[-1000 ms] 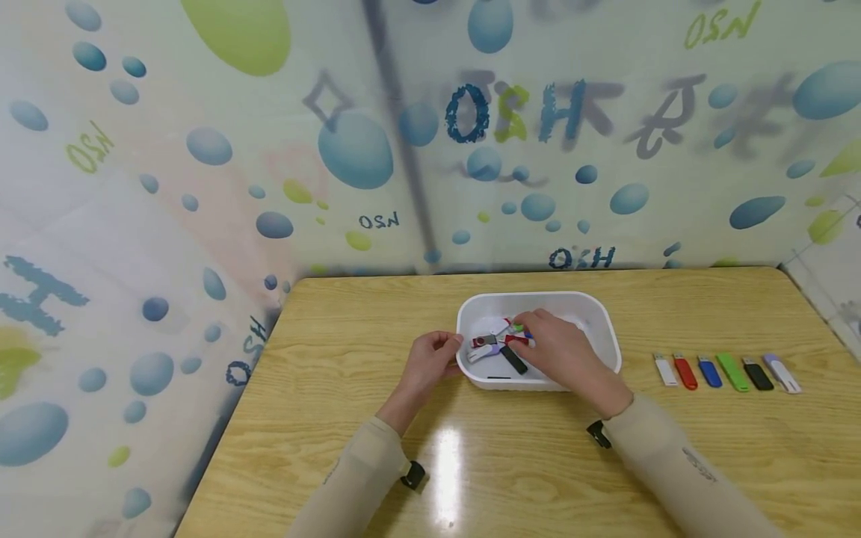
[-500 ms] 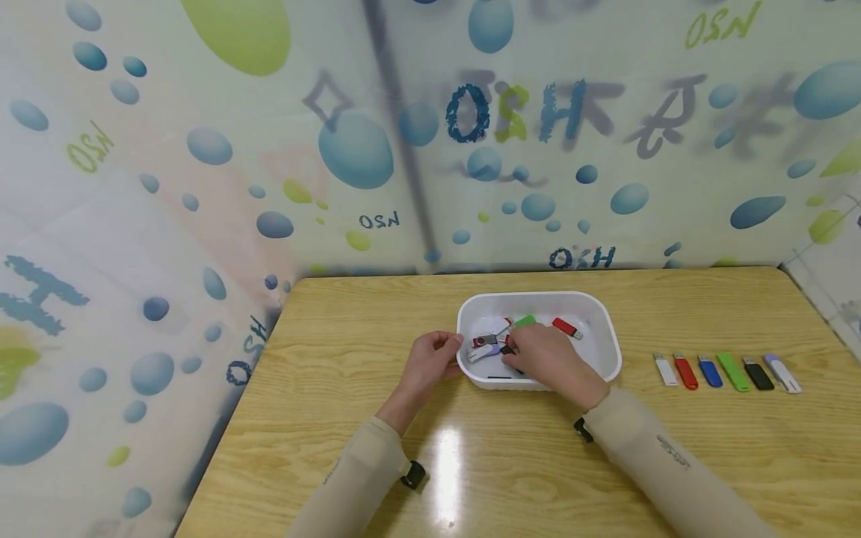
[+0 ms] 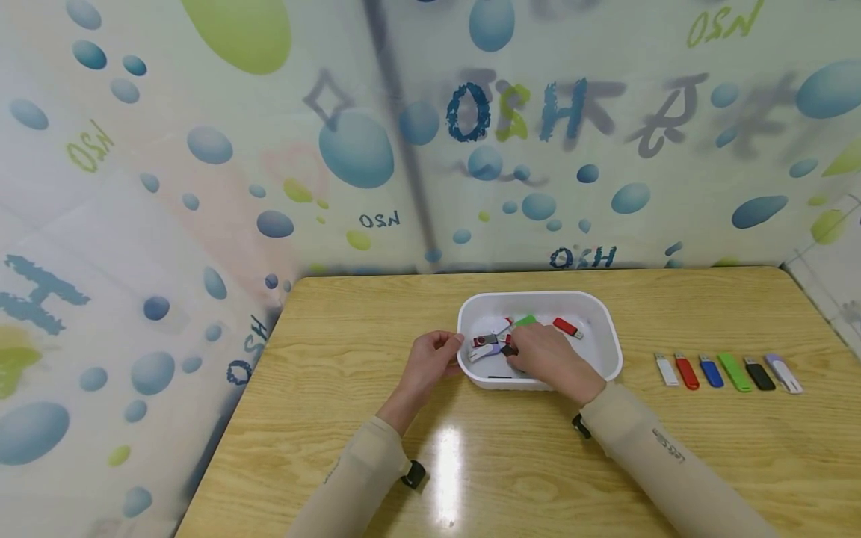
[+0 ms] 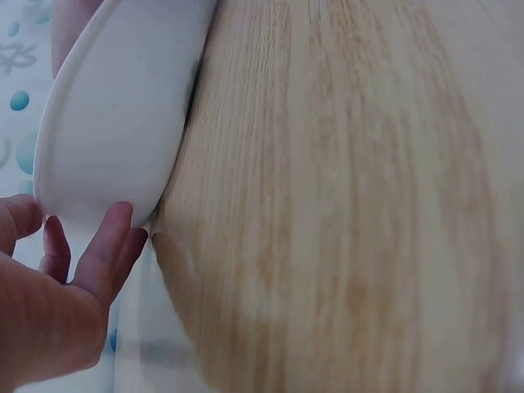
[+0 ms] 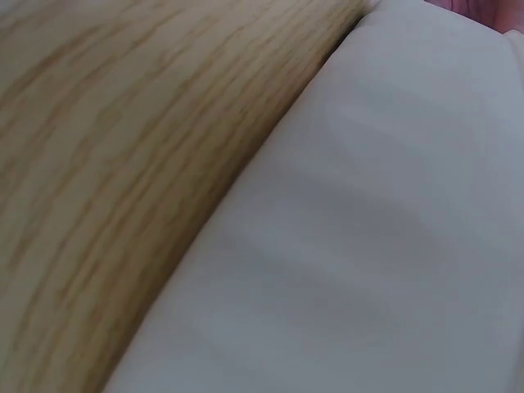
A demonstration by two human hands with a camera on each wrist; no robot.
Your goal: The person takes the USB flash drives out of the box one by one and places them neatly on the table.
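Observation:
A white plastic bin [image 3: 608,351] with loose USB flash drives in it stands mid-table in the head view. My left hand [image 3: 430,357] holds its left end, thumb at the rim and fingers against the outer wall, as the left wrist view shows. Inside, my right hand [image 3: 548,359] reaches down and grips a black USB flash drive [image 3: 509,350]; its fingertips and most of that drive are hidden. Close by lie a white-and-lilac drive [image 3: 484,353], a red-and-grey drive [image 3: 484,341] and a green drive [image 3: 526,320]. One red drive [image 3: 567,327] lies apart, toward the bin's right.
Right of the bin, a row of drives lies on the wooden table [image 3: 323,359]: white [image 3: 667,370], red [image 3: 686,371], blue [image 3: 711,371], green [image 3: 735,372], black [image 3: 760,374] and white-lilac [image 3: 784,373]. A patterned curtain [image 3: 471,224] hangs behind the table.
A red drive now lies at the bin's right side. My right hand has shifted down and slightly left onto the black drive. My left hand has stayed put.

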